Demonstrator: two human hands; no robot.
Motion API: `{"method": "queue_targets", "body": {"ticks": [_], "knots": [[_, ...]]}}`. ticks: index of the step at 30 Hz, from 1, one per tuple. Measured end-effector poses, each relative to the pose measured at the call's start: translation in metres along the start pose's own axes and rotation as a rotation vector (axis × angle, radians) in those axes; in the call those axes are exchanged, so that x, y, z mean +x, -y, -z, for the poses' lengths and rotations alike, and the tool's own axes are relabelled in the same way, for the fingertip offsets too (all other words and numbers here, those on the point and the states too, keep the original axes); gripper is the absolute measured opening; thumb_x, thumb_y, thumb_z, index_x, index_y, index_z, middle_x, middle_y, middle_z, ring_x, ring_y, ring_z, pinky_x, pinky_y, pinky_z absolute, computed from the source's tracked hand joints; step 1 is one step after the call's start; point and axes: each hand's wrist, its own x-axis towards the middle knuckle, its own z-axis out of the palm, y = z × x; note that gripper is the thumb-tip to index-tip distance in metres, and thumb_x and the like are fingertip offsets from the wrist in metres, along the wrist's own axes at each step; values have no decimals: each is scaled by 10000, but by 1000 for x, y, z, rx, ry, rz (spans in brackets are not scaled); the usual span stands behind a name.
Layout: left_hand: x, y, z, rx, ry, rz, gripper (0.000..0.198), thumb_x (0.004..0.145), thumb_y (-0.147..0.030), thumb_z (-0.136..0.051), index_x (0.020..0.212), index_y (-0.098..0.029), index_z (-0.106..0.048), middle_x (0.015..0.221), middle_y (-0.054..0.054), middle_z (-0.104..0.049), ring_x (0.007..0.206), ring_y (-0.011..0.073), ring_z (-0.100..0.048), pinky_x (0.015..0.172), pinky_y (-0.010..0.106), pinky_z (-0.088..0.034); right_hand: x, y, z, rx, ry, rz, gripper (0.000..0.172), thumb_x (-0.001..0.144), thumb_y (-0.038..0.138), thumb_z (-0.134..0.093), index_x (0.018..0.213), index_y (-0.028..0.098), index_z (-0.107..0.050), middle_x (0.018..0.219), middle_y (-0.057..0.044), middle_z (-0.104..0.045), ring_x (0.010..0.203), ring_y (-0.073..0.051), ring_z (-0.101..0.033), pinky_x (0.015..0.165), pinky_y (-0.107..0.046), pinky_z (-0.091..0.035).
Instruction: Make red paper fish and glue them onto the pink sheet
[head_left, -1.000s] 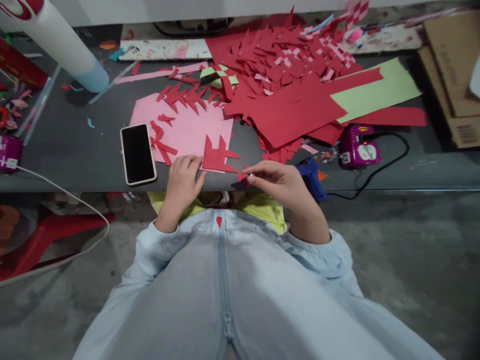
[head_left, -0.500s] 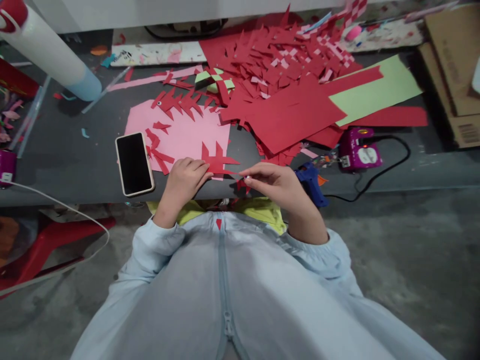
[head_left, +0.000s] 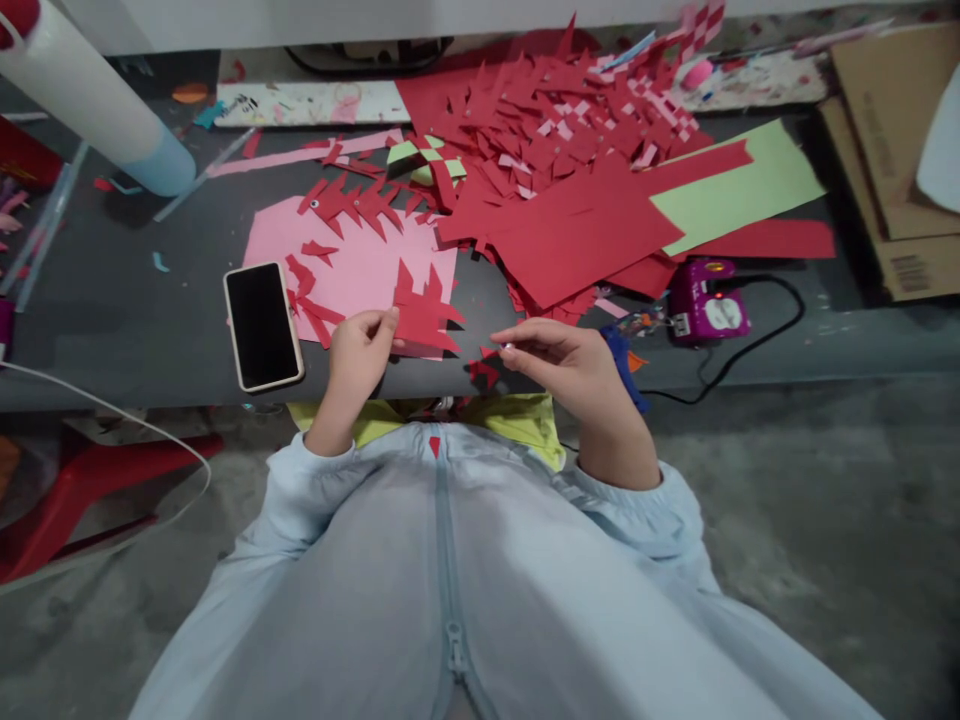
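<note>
My left hand (head_left: 360,358) pinches the left edge of a red paper cut-out (head_left: 421,318) with pointed spikes, lifted slightly over the pink sheet (head_left: 360,280). To its right, my right hand (head_left: 562,358) is closed at the fingertips on a small white piece (head_left: 508,346), too small to make out fully. It is apart from the cut-out. Small red scraps (head_left: 484,372) lie on the table just below and between the hands. Farther up the pink sheet lies a spiky red paper shape (head_left: 330,207) with a googly eye on it.
A phone (head_left: 262,325) lies left of my left hand. Red paper pieces (head_left: 540,110) are heaped at the back, with red sheets (head_left: 585,235) in front. A blue glue gun (head_left: 626,370), its cable and a purple box (head_left: 709,302) are at right. A white bottle (head_left: 97,100) stands back left.
My left hand has gone from lying over the cut-out to pinching and raising its edge. My right hand has drawn slightly right, away from the cut-out's tip.
</note>
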Motion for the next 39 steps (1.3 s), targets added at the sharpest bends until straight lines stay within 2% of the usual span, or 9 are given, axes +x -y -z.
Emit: {"method": "queue_targets", "body": {"ticks": [2,6,10,15,18,26,33,39], "knots": [[-2,0,0,149,28,18,456,949,-502,-477,648,-187,-610,620,17,-681,591,151,-589,582,262,-360,-1,0,-1,-2,5,-2,119,775,273,-731,872,247,-795,815,-27,-733,728,-158,-646,653,-294,-519],[-8,1,4,458,39,7,462,981,-453,-430,688,-187,-668,693,46,-715,683,190,-631,628,290,-366,-2,0,-2,-18,19,-5,120,783,267,-723,878,246,-792,817,-28,-735,731,-158,-647,654,-293,-521],[-13,6,11,643,-53,-74,331,978,-341,-451,966,-181,-741,897,85,-746,815,227,-658,706,320,-417,-3,1,-3,-26,38,-4,128,788,266,-719,890,237,-791,823,-31,-736,720,-152,-638,647,-288,-511],[-15,10,12,721,5,-296,332,979,-276,-460,1196,-205,-701,985,93,-674,956,239,-603,866,351,-463,-3,1,-6,-31,60,-11,140,798,274,-708,904,231,-789,820,-34,-732,715,-151,-635,636,-285,-505],[-14,10,11,770,62,-372,365,968,-288,-501,1292,-233,-661,1061,113,-612,997,261,-541,895,389,-458,-3,1,-7,-39,82,-11,147,807,295,-706,912,232,-787,817,-35,-724,700,-150,-629,622,-283,-499],[-12,11,11,840,78,-386,376,943,-308,-544,1303,-275,-645,1090,122,-569,1042,306,-470,879,453,-431,-3,-4,-8,-9,83,-37,184,799,356,-722,923,237,-788,789,-36,-696,658,-146,-604,576,-285,-474],[-12,7,10,893,98,-357,454,948,-296,-516,1379,-158,-554,1195,171,-584,1100,331,-485,941,478,-430,-2,-4,-8,-5,86,-33,177,803,345,-723,922,233,-790,769,-29,-681,632,-136,-593,567,-279,-459],[-15,5,8,815,102,-371,552,955,-309,-501,1460,-95,-439,1350,202,-553,1209,340,-460,1012,487,-400,-2,-3,-7,-20,86,-35,163,809,313,-715,923,228,-793,785,-31,-692,666,-140,-600,580,-277,-457]]}}
